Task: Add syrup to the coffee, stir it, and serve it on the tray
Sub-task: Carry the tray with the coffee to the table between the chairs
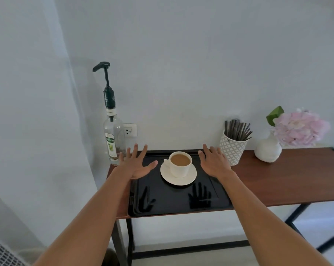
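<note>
both hands empty, fingers spread. bottle (114, 139) stood upright just beyond left hand (136, 163); right hand (214, 162) lay across cup (180, 163).

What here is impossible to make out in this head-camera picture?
- Clear glass syrup bottle: base hidden behind the left hand; label print too small.
- Black tray: far corners covered by both hands, the right hand too.
- White patterned cup of dark stirrers: its inside is out of sight.
</note>
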{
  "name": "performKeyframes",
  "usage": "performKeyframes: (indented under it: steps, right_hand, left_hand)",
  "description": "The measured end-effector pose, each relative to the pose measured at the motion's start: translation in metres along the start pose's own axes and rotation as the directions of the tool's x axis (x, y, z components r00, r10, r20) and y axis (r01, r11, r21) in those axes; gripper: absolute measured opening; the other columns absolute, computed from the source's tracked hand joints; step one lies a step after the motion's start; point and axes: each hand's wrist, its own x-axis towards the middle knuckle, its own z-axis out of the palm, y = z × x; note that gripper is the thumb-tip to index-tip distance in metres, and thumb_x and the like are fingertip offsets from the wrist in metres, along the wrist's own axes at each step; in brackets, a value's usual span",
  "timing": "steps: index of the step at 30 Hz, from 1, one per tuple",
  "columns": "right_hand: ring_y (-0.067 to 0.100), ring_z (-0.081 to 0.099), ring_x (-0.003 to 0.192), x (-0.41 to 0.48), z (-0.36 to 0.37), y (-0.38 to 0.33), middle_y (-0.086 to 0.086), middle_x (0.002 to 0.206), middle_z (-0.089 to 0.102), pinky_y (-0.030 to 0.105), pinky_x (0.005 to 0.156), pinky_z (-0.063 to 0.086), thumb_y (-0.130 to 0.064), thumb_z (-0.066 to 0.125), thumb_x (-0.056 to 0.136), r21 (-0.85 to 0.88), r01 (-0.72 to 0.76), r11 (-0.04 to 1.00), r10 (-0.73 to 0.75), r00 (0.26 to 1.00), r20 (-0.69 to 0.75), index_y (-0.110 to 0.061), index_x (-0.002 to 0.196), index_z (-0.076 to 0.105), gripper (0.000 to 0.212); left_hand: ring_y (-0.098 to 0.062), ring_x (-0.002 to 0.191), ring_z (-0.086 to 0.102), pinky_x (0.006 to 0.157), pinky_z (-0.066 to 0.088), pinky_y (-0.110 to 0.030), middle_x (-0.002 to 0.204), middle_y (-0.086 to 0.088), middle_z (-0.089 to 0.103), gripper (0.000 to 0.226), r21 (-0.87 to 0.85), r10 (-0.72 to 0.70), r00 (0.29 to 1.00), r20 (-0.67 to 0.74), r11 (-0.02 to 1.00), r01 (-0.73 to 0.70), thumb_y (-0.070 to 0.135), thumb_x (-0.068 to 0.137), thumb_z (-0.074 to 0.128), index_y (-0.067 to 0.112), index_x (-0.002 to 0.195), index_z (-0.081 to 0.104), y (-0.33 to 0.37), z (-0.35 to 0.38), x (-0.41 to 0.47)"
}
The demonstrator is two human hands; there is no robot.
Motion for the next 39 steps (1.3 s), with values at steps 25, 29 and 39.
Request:
performKeyframes:
  steps: [25, 29, 39]
  right_hand:
    - [0.037, 0.068, 0.098, 0.015, 0.073, 0.089, 0.021, 0.136, 0.05, 0.038, 0.063, 0.048, -0.027, 0.044, 0.106, -0.057, -0.052, 0.997, 0.049, 0.997, -0.052, -0.014, 0.158, 0.024, 0.057]
    - [0.033, 0.071, 0.086, 0.015, 0.076, 0.091, 0.02, 0.131, 0.054, 0.034, 0.057, 0.043, -0.029, 0.04, 0.108, -0.131, -0.04, 0.991, 0.031, 0.997, -0.07, -0.016, 0.159, 0.026, 0.054]
    - [0.033, 0.069, 0.084, 0.017, 0.075, 0.09, 0.019, 0.108, 0.062, 0.032, 0.061, 0.041, -0.029, 0.041, 0.108, -0.003, -0.069, 0.998, 0.069, 0.993, -0.101, -0.019, 0.16, 0.029, 0.054]
  left_hand:
    - [-0.034, 0.089, 0.07, 0.06, 0.046, -0.035, 0.125, -0.019, 0.054, 0.057, -0.143, -0.323, 0.885, -0.336, 0.946, 0.291, 0.032, 0.109, 0.039, 0.015, 0.161, 0.025, 0.014, 0.097, 0.007]
    - [-0.034, 0.079, 0.071, 0.056, 0.042, -0.032, 0.108, -0.019, 0.064, 0.054, -0.137, -0.34, 0.87, -0.357, 0.94, 0.312, 0.032, 0.11, 0.035, 0.019, 0.161, 0.027, 0.015, 0.098, 0.009]
    - [-0.039, 0.075, 0.073, 0.061, 0.053, -0.041, 0.079, -0.018, 0.074, 0.051, -0.284, -0.393, 0.832, -0.392, 0.912, 0.297, 0.032, 0.107, 0.046, 0.024, 0.156, 0.041, 0.011, 0.1, 0.014]
